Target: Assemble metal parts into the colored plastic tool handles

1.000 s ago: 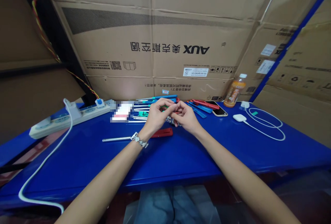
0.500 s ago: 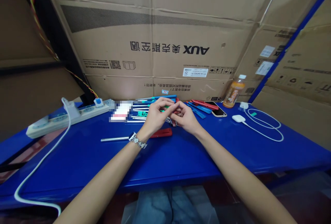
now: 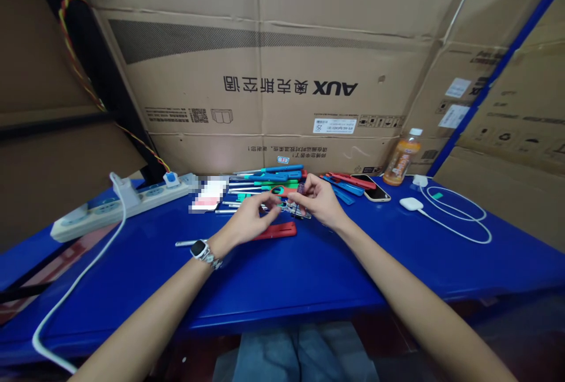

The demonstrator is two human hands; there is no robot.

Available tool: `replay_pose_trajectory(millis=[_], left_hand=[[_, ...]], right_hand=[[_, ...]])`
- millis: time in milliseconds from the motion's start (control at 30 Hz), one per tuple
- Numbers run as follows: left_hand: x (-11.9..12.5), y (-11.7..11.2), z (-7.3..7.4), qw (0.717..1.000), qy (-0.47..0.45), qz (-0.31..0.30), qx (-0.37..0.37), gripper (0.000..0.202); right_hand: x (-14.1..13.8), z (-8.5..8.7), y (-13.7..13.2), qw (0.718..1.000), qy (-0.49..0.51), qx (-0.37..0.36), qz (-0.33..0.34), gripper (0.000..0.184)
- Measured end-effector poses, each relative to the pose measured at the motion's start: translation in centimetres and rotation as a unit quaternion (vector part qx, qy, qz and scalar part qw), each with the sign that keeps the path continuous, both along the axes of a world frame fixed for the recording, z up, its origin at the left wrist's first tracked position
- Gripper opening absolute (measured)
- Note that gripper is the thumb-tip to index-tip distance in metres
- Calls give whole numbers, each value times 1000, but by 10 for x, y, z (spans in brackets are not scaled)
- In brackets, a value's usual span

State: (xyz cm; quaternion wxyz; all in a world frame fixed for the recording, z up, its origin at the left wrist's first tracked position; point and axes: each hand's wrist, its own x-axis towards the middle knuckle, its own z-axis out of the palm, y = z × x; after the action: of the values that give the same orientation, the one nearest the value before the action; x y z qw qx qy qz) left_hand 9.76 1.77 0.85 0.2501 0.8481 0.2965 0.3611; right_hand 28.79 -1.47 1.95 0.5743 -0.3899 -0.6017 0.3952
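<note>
My left hand (image 3: 255,217) has its thumb and fingers apart and holds nothing I can see. It hovers just behind a red-handled tool with a long metal tube (image 3: 279,231), which looks like a long-nosed lighter. To its right, my right hand (image 3: 321,201) is closed, with thumb and fingertips pinched together. What the pinch holds is too small to make out. An orange-red handle with an oval opening (image 3: 285,191) appears beside those fingertips. Small clear and metallic pieces (image 3: 301,211) show under the right hand.
Several blue and green tools with metal tubes (image 3: 265,176) lie at the back. Red and blue handles (image 3: 351,180), a phone (image 3: 375,191) and an orange drink bottle (image 3: 401,157) are at the right. A white charger (image 3: 410,203) has a coiled cable. A power strip (image 3: 128,202) lies left.
My hands were together at the fingertips and have parted. The left hand has moved left and down, with its fingers spreading. My right hand stays nearly in place.
</note>
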Motion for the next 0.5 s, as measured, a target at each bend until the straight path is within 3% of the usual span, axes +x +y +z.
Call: replay_pose_trajectory(millis=[167,367,500], left_hand=[[-11,0,-24,988,144,-54,15,35],[-5,-2,-26,990,133,-54,0,36],[-6,-2,-27,989,138,-50,-5,36]], right_hand=[[-7,-7,-2,999,-30,27,-33,40],[-5,-1,-9,998,-50,20,12,45],[-3,5,-7,999,-21,29,-9,41]])
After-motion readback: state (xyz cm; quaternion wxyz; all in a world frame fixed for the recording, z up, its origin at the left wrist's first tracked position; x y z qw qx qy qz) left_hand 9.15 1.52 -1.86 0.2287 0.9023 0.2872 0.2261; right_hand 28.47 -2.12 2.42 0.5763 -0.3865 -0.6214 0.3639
